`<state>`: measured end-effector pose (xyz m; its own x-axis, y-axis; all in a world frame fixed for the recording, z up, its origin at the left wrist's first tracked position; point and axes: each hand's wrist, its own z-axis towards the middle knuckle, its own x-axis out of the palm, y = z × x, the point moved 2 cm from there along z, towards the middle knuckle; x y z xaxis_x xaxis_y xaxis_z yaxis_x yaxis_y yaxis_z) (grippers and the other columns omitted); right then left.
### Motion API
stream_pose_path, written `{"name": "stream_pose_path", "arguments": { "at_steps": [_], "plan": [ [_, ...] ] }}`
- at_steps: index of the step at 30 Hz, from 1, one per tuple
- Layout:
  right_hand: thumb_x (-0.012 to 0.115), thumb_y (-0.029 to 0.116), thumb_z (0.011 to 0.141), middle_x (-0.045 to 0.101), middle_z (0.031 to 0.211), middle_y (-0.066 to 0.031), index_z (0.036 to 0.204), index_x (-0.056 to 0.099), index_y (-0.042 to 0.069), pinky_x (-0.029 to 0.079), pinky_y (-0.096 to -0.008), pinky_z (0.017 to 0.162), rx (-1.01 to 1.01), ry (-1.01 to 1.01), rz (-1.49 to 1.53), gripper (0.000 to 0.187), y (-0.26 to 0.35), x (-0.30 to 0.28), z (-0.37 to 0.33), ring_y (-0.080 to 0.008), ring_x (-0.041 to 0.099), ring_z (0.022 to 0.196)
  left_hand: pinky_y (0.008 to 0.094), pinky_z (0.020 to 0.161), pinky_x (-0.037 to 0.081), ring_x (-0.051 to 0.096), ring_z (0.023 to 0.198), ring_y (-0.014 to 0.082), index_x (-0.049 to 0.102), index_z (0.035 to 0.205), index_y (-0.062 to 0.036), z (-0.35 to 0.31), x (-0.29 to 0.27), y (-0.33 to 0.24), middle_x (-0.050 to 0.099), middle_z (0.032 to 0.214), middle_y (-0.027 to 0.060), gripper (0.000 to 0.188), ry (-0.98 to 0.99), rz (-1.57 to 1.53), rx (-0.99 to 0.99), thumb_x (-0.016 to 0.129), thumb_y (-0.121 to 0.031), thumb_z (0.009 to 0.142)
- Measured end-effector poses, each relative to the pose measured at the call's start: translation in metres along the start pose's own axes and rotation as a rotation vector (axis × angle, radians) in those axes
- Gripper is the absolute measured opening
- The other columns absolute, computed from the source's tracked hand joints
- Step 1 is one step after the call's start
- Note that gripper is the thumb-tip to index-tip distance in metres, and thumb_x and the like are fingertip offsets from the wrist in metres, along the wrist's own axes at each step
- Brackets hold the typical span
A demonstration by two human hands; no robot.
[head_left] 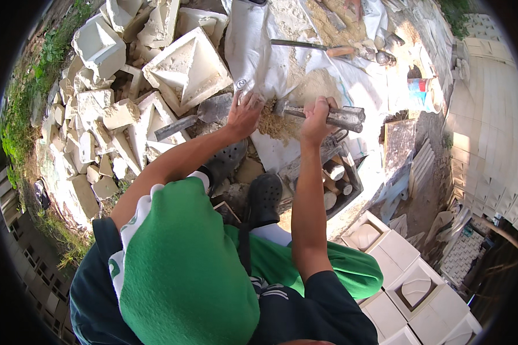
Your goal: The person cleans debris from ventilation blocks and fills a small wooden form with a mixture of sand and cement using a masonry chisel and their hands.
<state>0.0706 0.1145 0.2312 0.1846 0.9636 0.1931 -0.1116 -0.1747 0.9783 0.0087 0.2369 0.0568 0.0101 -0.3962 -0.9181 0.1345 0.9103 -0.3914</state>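
Note:
My right hand [315, 121] is closed round a long grey metal tool [346, 119] with a thick, bar-like end sticking out to the right. Its other end [280, 107] points left, over a heap of damp brown sand [276, 123]. Just left of that heap, my left hand [246, 115] reaches down with curled fingers; what they grip is hidden. A flat grey slab-like piece [214, 108] lies beside that hand. Further left is a grey flat bar [175, 127]. Pale sand [311, 89] covers the white sheet [250, 43] beyond my hands.
Broken white mould pieces [101, 109] pile up on the left, with a square hollowed block [187, 72] near the sheet. A wooden-handled tool [339, 51] lies at the far side. Right of my feet stands a crate of round rods [334, 178]; pale blocks [394, 253] sit at lower right.

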Motion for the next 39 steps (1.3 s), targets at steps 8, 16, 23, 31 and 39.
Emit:
{"name": "stream_pose_path", "arguments": {
  "at_steps": [8,16,23,31,39],
  "plan": [
    [0.05,0.005,0.082,0.035,0.05,0.0014,0.06,0.035,0.009,0.026,-0.0243,0.043,0.008,0.227,0.047,0.027,0.061,0.012,0.014,-0.0077,0.031,0.044,0.0474,0.104,0.027,0.034,0.13,0.0292,0.048,0.128,-0.0125,-0.003,0.006,0.006,0.039,0.137,0.0139,0.05,0.048,-0.062,-0.032,0.061,-0.015,0.08],
    [0.05,0.004,0.083,0.032,0.052,0.0022,0.061,0.031,0.011,0.025,-0.0236,0.044,0.063,0.111,-0.003,0.03,0.002,0.013,0.009,-0.0069,0.029,0.044,0.0428,0.103,0.031,0.037,0.126,0.0302,0.041,0.131,-0.0098,-0.006,0.006,0.004,0.04,0.133,0.0129,0.054,-0.003,-0.099,-0.033,0.06,-0.014,0.081],
    [0.05,0.005,0.082,0.033,0.052,0.0023,0.06,0.032,0.01,0.025,-0.0244,0.042,0.075,0.17,0.03,0.028,0.03,0.015,0.02,-0.0072,0.029,0.043,0.0431,0.104,0.031,0.036,0.125,0.031,0.043,0.128,-0.0087,-0.004,0.007,0.015,0.04,0.133,0.0127,0.052,0.009,-0.127,-0.073,0.062,-0.014,0.08],
    [0.054,0.006,0.083,0.038,0.054,0.0031,0.063,0.041,0.007,0.029,-0.0222,0.044,0.078,0.047,-0.006,0.024,0.012,0.004,0.021,-0.0055,0.035,0.045,0.0418,0.1,0.034,0.04,0.12,0.0298,0.04,0.13,-0.0075,-0.002,-0.001,0.002,0.045,0.124,0.0113,0.056,0.023,-0.109,-0.114,0.063,-0.013,0.079],
    [0.054,0.005,0.082,0.035,0.053,0.0036,0.062,0.039,0.008,0.025,-0.0233,0.043,0.108,0.174,0.046,0.025,0.038,0.004,0.019,-0.0055,0.031,0.045,0.0432,0.098,0.035,0.042,0.119,0.0304,0.039,0.129,-0.007,-0.015,0.008,0.013,0.046,0.123,0.0123,0.057,0.043,-0.143,-0.157,0.064,-0.014,0.078]
  ]
}}
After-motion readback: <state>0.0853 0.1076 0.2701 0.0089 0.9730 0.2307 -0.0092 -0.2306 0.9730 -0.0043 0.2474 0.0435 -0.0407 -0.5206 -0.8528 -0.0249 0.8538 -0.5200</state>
